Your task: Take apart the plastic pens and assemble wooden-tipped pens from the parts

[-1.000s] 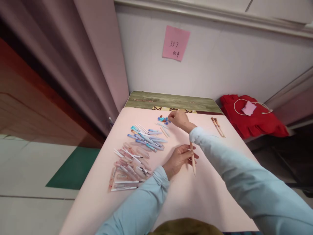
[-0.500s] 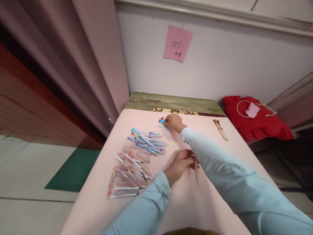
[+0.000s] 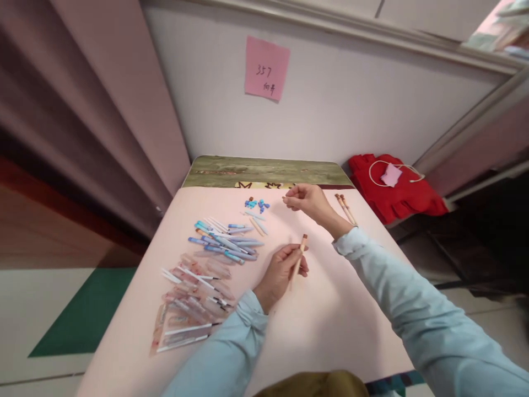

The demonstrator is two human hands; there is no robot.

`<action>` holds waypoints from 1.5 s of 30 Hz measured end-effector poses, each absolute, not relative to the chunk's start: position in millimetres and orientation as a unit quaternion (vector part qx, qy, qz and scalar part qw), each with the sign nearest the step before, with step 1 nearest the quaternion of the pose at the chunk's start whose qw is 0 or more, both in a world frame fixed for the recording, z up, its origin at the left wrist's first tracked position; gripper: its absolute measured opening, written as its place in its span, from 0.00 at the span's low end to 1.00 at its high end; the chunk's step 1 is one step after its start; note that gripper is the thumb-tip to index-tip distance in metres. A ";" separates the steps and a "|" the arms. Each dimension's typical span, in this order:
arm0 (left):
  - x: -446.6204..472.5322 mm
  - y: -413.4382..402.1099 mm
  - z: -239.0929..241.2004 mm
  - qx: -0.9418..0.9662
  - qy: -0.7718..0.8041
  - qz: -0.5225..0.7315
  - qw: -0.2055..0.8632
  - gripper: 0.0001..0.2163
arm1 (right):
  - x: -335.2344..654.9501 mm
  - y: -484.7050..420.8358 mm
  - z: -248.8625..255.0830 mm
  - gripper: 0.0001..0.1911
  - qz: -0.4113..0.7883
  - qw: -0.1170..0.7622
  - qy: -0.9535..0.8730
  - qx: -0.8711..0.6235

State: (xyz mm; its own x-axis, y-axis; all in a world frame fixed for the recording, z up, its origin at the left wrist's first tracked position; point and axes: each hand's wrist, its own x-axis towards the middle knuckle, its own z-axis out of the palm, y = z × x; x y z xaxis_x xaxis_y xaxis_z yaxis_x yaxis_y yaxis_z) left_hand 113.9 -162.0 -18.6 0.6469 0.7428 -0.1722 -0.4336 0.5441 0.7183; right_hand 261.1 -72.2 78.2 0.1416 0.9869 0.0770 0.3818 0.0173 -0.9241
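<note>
My left hand (image 3: 276, 274) is closed around a beige pen barrel (image 3: 298, 263) with a brown upper end, tilted over the middle of the table. Farther back, my right hand (image 3: 312, 203) pinches a tiny brown piece (image 3: 284, 198) between thumb and fingertips; its exact kind is too small to make out. Left of that hand lie small blue and brown pieces (image 3: 262, 206). Just in front of these are a few loose light-blue and beige barrels (image 3: 257, 226). Two beige pens with brown tops (image 3: 345, 208) rest beyond my right wrist.
A pile of blue pen parts (image 3: 231, 242) with thin white refills covers the left of the pale pink table (image 3: 330, 325). Nearer, clear pinkish pieces and refills (image 3: 194, 298) are heaped. A red cloth (image 3: 397, 193) with a white cord lies right of the table; a wall stands behind.
My right hand has moved right from the small blue and brown pieces, now pinching a brown piece. The barrel in my left hand has turned so its brown end points up. The view has shifted right.
</note>
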 end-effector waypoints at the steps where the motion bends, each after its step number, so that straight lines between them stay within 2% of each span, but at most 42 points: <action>1: 114.5 -161.3 -17.9 0.324 0.241 0.353 0.844 0.15 | 271.2 -86.6 79.0 0.14 0.378 0.467 -0.527 -0.601; 4: 115.4 -159.9 -13.8 0.317 0.249 0.354 0.844 0.14 | 291.2 -127.8 74.0 0.19 0.440 0.508 -0.447 -0.590; 8: 115.2 -160.2 -7.2 0.329 0.256 0.343 0.842 0.14 | 294.2 -163.7 60.4 0.22 0.441 0.538 -0.414 -0.587; 15: 114.8 -162.4 -1.9 0.348 0.260 0.333 0.836 0.13 | 285.8 -175.2 53.8 0.20 0.408 0.570 -0.412 -0.582; 23: 114.8 -162.3 -0.4 0.349 0.261 0.328 0.838 0.13 | 283.0 -174.6 54.6 0.16 0.397 0.566 -0.436 -0.576; 31: 114.2 -162.0 -1.5 0.350 0.258 0.327 0.839 0.13 | 283.5 -175.6 54.3 0.18 0.402 0.543 -0.455 -0.580; 34: 113.7 -161.9 -2.3 0.348 0.257 0.325 0.841 0.12 | 283.8 -176.3 56.6 0.20 0.434 0.540 -0.443 -0.570; 45: 112.7 -164.5 0.6 0.330 0.261 0.314 0.851 0.14 | 281.9 -180.6 49.1 0.19 0.534 0.527 -0.366 -0.551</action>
State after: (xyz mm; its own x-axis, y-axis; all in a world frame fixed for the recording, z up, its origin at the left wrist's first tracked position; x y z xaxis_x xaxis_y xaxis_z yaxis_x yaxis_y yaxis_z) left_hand 112.7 -164.5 0.6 0.6665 0.7073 -0.2358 -0.3628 0.5839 0.7262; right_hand 281.9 -180.6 49.1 0.1624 0.9656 -0.2032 -0.1595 -0.1775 -0.9711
